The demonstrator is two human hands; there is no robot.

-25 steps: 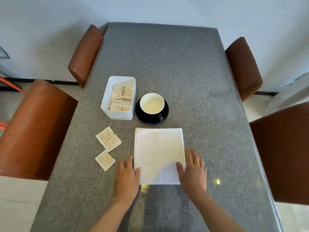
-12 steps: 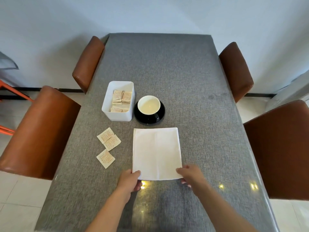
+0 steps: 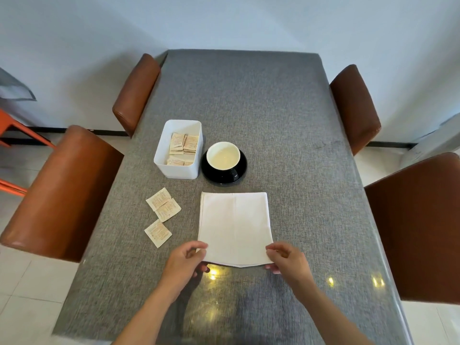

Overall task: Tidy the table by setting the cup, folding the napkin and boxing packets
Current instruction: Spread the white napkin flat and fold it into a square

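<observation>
White napkin (image 3: 234, 226) lies flat on the grey table (image 3: 261, 108), near edge lifted a little, left hand (image 3: 185, 261) pinching its near-left corner and right hand (image 3: 286, 261) pinching the near-right, so the cloth stretches away from both grips toward the cup (image 3: 223, 155) on its black saucer (image 3: 224, 170). Risk as I judge it: uneven lift skews the fold, or the layers slip apart since several edges show at the front. Three loose packets (image 3: 163, 215) lie left of the napkin, not yet in the box (image 3: 179, 149).
</observation>
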